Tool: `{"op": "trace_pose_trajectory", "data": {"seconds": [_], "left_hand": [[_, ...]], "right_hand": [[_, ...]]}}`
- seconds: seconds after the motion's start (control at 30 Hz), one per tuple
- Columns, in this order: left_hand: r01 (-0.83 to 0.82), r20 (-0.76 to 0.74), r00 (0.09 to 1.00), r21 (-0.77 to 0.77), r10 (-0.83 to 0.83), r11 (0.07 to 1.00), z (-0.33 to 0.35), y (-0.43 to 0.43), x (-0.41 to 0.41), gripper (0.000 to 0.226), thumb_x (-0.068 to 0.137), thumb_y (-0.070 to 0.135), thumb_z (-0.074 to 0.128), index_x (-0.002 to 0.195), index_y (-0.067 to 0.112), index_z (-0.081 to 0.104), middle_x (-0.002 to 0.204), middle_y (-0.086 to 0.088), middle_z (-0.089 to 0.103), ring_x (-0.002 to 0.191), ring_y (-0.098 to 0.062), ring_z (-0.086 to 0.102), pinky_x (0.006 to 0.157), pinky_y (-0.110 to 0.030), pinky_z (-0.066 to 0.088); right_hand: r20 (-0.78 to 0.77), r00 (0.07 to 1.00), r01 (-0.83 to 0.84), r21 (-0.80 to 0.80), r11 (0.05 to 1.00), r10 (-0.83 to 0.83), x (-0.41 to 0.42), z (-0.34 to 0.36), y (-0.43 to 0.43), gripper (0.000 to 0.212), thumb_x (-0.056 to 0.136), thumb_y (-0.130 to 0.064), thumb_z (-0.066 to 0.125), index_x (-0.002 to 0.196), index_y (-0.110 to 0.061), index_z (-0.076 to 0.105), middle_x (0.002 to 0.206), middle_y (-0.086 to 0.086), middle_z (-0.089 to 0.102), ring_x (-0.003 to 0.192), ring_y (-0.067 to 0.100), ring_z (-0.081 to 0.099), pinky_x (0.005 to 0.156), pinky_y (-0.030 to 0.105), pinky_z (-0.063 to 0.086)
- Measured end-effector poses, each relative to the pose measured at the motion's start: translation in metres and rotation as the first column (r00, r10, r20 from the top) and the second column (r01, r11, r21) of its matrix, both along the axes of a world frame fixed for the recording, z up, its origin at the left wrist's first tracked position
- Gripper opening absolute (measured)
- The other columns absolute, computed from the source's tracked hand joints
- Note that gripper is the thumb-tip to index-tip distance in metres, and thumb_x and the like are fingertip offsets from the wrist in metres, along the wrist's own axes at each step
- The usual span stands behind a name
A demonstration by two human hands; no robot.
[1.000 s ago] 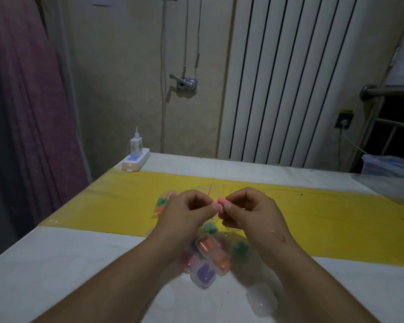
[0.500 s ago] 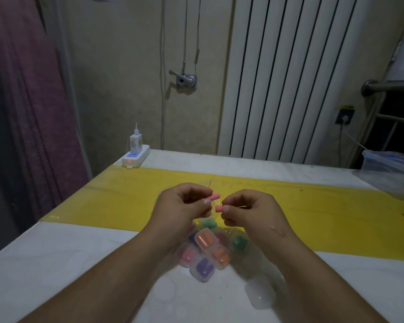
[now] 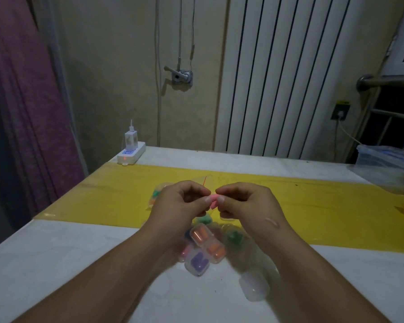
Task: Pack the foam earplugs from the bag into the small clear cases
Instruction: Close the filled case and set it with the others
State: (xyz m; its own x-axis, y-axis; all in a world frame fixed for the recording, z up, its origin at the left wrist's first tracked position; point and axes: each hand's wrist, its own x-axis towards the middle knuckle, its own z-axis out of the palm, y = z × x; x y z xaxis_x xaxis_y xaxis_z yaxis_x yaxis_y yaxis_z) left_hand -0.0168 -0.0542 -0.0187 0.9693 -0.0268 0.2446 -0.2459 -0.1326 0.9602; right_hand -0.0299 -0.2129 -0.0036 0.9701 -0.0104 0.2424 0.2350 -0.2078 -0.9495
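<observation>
The left hand and right hand both pinch pink earplugs between their fingertips, above the table. Beneath them, several filled cases lie heaped, so I judge the job partway done. An empty-looking case waits near right, and the bag, half hidden behind the left hand on the yellow mat, holds more.

The earplug is pink. The cases show orange, purple and green. The bench is white with a yellow strip. The curtain is purple.
</observation>
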Motion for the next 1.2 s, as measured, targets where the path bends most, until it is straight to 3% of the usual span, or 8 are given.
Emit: {"op": "trace_pose_trajectory", "data": {"seconds": [0.1, 0.17, 0.33, 0.57, 0.77, 0.93, 1.07, 1.2], "left_hand": [[-0.057, 0.059, 0.997, 0.042, 0.055, 0.997, -0.002, -0.003, -0.002, 0.011, 0.081, 0.014, 0.076, 0.084, 0.023, 0.070, 0.078, 0.006, 0.071, 0.075, -0.009, 0.066, 0.066, -0.023, 0.054], [-0.112, 0.194, 0.978, 0.204, 0.072, 0.973, -0.004, -0.005, -0.004, 0.014, 0.080, 0.018, 0.077, 0.076, 0.028, 0.068, 0.075, 0.013, 0.066, 0.066, -0.001, 0.058, 0.060, -0.015, 0.045], [-0.061, 0.403, 0.876, 0.637, -0.264, 0.769, -0.005, -0.015, -0.014, 0.015, 0.077, 0.048, 0.065, 0.078, 0.034, 0.072, 0.080, 0.015, 0.065, 0.081, -0.002, 0.051, 0.073, -0.021, 0.037], [-0.063, 0.335, 0.843, 0.839, -0.422, 0.541, -0.008, -0.028, -0.025, 0.055, 0.073, 0.076, 0.040, 0.082, 0.032, 0.072, 0.069, 0.016, 0.053, 0.081, -0.007, 0.045, 0.074, -0.032, 0.043], [0.063, 0.196, 0.766, 0.925, -0.612, 0.374, -0.013, -0.028, -0.026, 0.047, 0.079, 0.072, 0.050, 0.091, 0.031, 0.072, 0.078, 0.016, 0.047, 0.085, -0.005, 0.038, 0.078, -0.029, 0.037], [0.209, 0.128, 0.761, 0.880, -0.636, 0.427, -0.008, -0.026, -0.027, 0.031, 0.076, 0.055, 0.070, 0.089, 0.028, 0.065, 0.084, 0.015, 0.053, 0.088, -0.001, 0.041, 0.078, -0.024, 0.039], [0.311, 0.106, 0.827, 0.732, -0.552, 0.606, -0.003, -0.021, -0.031, 0.031, 0.069, 0.039, 0.083, 0.073, 0.030, 0.053, 0.069, 0.015, 0.054, 0.067, -0.002, 0.051, 0.057, -0.017, 0.038], [0.388, 0.056, 0.880, 0.486, -0.471, 0.783, 0.004, -0.008, -0.024, 0.027, 0.073, 0.015, 0.083, 0.080, 0.017, 0.056, 0.063, 0.012, 0.055, 0.059, -0.004, 0.049, 0.054, -0.019, 0.042]], "right_hand": [[0.009, 1.000, 0.028, -0.016, 0.999, -0.027, 0.000, 0.002, -0.004, 0.009, 0.081, -0.010, 0.075, 0.085, -0.018, 0.073, 0.074, 0.003, 0.075, 0.070, 0.013, 0.069, 0.069, 0.029, 0.060], [0.001, 0.999, 0.032, -0.011, 0.999, -0.032, 0.001, 0.003, -0.008, 0.010, 0.081, -0.008, 0.075, 0.081, -0.017, 0.072, 0.074, 0.006, 0.075, 0.070, 0.014, 0.069, 0.070, 0.032, 0.061], [-0.011, 0.998, 0.058, 0.029, 0.998, -0.058, 0.005, 0.002, -0.013, 0.005, 0.081, -0.003, 0.074, 0.080, -0.007, 0.072, 0.078, 0.015, 0.074, 0.067, 0.015, 0.066, 0.067, 0.030, 0.060], [-0.006, 0.997, 0.072, 0.005, 0.997, -0.072, 0.010, -0.001, -0.014, 0.008, 0.082, -0.003, 0.072, 0.077, -0.009, 0.070, 0.077, 0.014, 0.075, 0.067, 0.016, 0.065, 0.068, 0.033, 0.058], [-0.006, 0.996, 0.086, 0.004, 0.996, -0.086, 0.009, -0.002, -0.013, 0.004, 0.082, -0.006, 0.074, 0.081, -0.007, 0.070, 0.077, 0.013, 0.075, 0.069, 0.019, 0.066, 0.068, 0.033, 0.058], [0.009, 0.995, 0.097, -0.008, 0.995, -0.097, 0.008, -0.001, -0.012, 0.002, 0.083, -0.006, 0.072, 0.083, -0.007, 0.070, 0.076, 0.010, 0.075, 0.067, 0.016, 0.064, 0.071, 0.038, 0.058], [0.012, 0.991, 0.130, -0.007, 0.991, -0.130, 0.008, 0.000, -0.013, 0.011, 0.081, -0.012, 0.075, 0.088, -0.005, 0.070, 0.072, 0.006, 0.074, 0.061, 0.011, 0.061, 0.060, 0.031, 0.054], [0.034, 0.991, 0.126, 0.067, 0.990, -0.128, 0.007, 0.002, -0.010, 0.009, 0.081, -0.008, 0.074, 0.086, -0.004, 0.068, 0.070, 0.009, 0.073, 0.062, 0.016, 0.065, 0.059, 0.030, 0.056]]}}
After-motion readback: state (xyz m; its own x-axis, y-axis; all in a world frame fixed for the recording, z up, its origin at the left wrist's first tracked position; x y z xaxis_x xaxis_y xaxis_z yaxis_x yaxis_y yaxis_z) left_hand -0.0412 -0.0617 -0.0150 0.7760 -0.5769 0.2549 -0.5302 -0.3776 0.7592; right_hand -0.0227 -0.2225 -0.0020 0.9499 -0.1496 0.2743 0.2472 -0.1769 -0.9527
